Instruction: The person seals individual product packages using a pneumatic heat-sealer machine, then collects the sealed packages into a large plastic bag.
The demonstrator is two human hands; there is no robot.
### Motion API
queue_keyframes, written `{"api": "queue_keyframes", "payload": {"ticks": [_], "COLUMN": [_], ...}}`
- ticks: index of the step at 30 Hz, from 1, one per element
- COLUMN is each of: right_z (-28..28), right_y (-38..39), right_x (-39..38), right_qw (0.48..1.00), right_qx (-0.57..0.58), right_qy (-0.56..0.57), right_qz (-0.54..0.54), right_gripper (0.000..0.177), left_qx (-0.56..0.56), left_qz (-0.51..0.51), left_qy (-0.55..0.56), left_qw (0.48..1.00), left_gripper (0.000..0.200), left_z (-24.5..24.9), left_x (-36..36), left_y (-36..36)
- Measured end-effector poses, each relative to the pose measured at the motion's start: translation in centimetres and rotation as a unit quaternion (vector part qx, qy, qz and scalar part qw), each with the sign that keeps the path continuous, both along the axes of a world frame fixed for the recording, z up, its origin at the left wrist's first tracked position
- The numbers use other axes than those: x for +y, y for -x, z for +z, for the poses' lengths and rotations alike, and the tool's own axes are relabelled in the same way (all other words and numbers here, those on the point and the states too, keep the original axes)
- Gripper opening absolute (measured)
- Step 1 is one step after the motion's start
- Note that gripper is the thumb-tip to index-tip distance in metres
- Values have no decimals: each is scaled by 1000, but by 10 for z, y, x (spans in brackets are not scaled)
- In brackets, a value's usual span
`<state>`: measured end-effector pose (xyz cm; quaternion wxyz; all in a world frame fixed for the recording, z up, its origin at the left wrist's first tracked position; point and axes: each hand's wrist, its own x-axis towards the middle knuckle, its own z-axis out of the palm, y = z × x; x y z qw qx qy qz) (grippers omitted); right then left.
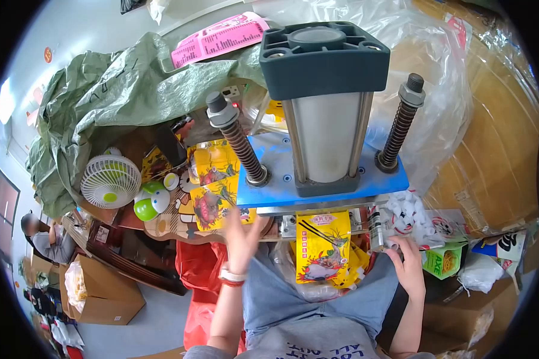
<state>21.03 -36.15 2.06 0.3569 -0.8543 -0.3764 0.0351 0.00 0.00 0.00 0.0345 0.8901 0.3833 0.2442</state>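
A press with a dark-capped cylinder [326,113] stands on a blue plate [269,161] in front of me. Under the plate's front edge, a yellow printed pouch [323,246] hangs flat, with a chopsticks and food picture on it. My left hand [241,239] is raised left of that pouch, slightly blurred, its thumb and fingers apart and nothing visible in them. Close behind it lie yellow pouches [205,204] on the table. My right hand [407,263] rests by the near edge of a printed plastic bag [378,227], fingers loosely apart. Small white pieces [406,209] are heaped there.
Spring-loaded posts [245,143] flank the cylinder. A white fan [111,181] and green-white toy-like item [151,200] stand left. Red bags [201,266] hang below the table; a green box [443,261] sits right. A person [51,242] sits far left beyond a carton [105,290].
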Motion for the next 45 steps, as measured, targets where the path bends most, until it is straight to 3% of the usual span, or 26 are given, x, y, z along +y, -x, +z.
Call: {"api": "queue_keyframes", "payload": {"ticks": [4, 5, 7, 8, 10, 13, 14, 16, 18, 22, 23, 25, 27, 29, 31, 32, 34, 35, 37, 38, 40, 41, 42, 43, 44, 45], "right_z": [2, 5, 29, 44, 60, 71, 69, 61, 84, 98, 91, 79, 71, 87, 90, 83, 40, 23, -1, 1, 10, 15, 14, 12, 12, 9], "right_y": [12, 18, 35, 50, 64, 79, 81, 88, 99, 103, 98, 87, 71, 63, 48, 37, 13, 9, 9, 15, 20, 18, 13, 7, -2, -6], "right_x": [6, 7, 10, 16, 32, 53, 64, 75, 64, 44, 47, 55, 50, 30, 18, 24, 42, 40, 38, 34, 27, 22, 15, 6, 0, -4], "right_qw": [993, 984, 967, 957, 937, 933, 936, 926, 914, 928, 938, 966, 974, 977, 978, 980, 975, 975, 982, 991, 991, 994, 997, 997, 995, 995], "right_qx": [1, -8, 12, 21, -51, -150, -183, -251, -232, -145, -136, -100, -60, -72, -112, -138, -190, -188, -163, -124, -113, -84, -53, -19, -25, -24], "right_qy": [-110, -165, -253, -289, -328, -283, -244, -187, -202, -230, -214, -163, -192, -198, -177, -131, -18, -19, 92, 55, 78, 58, 37, 18, 16, 18], "right_qz": [-32, -73, -29, 3, 106, 163, 178, 210, 263, 255, 235, 171, 102, 33, -18, -56, -116, -113, -40, -9, 0, 22, 45, 66, 92, 92], "right_gripper": [19, 18, 20, 22, 34, 38, 39, 40, 39, 45, 48, 60, 66, 58, 48, 44, 31, 31, 27, 29, 30, 30, 31, 31, 30, 30], "left_qx": [91, 35, -68, -141, -176, -256, -214, -179, -177, -192, -199, -159, -179, -273, -283, -325, -345, -337, -349, -291, -189, -261, -207, -142, -141, -25], "left_qz": [-104, -152, -165, -103, -77, -170, -208, -279, -342, -440, -418, -326, -208, -116, -114, -90, -85, -96, -91, -88, -113, -156, -106, -53, -53, -65], "left_qy": [34, 29, 58, 83, 217, 162, 108, 55, 62, 191, 205, 355, 538, 661, 677, 722, 737, 733, 723, 712, 618, 494, 334, 161, 162, 107], "left_qw": [990, 987, 982, 981, 957, 938, 948, 942, 921, 856, 862, 862, 797, 689, 670, 604, 575, 583, 590, 633, 755, 814, 914, 975, 975, 992], "left_gripper": [75, 57, 31, 13, 17, 29, 38, 29, 24, 21, 20, 18, 21, 23, 26, 23, 22, 23, 24, 24, 27, 45, 58, 72, 72, 84], "left_z": [-19, -17, -36, -15, 2, 41, 49, 67, 85, 96, 85, 47, 5, -1, -2, 5, 3, -2, 3, -14, 14, 1, 19, 37, 21, -5], "left_x": [1, -11, -16, -34, -54, -97, -105, -121, -133, -143, -148, -151, -143, -138, -119, -117, -107, -105, -108, -96, -80, -62, -49, -36, -17, 1], "left_y": [47, 52, 64, 56, 59, 49, 48, 44, 44, 44, 35, 18, -5, -27, -43, -54, -63, -64, -66, -62, -50, -38, -27, -14, 3, 19]}}
